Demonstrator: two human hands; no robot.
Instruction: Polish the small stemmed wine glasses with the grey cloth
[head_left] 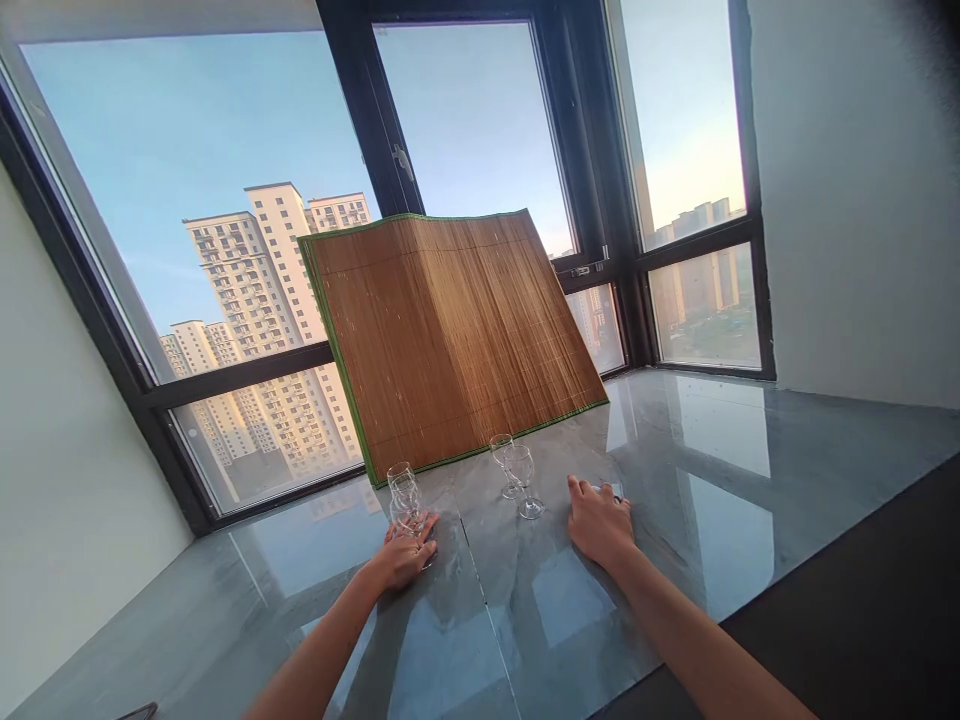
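My left hand [407, 557] is low on the tabletop at the foot of a clear stemmed glass [409, 515], its fingers around the base. Another clear glass [400, 474] overlaps it just behind. Two more stemmed glasses stand upright between my hands, a front one [519, 466] and one partly behind it [500, 447]. My right hand [602, 522] rests on the surface to their right with fingers bent. Something clear shows faintly at its fingertips, but its shape is hard to make out.
A brown bamboo mat [457, 335] with green edging leans against the dark window frame [592, 130] behind the glasses. The glossy grey tabletop [465, 620] carries bright window reflections and a seam. Its right edge borders a dark area. White walls flank both sides.
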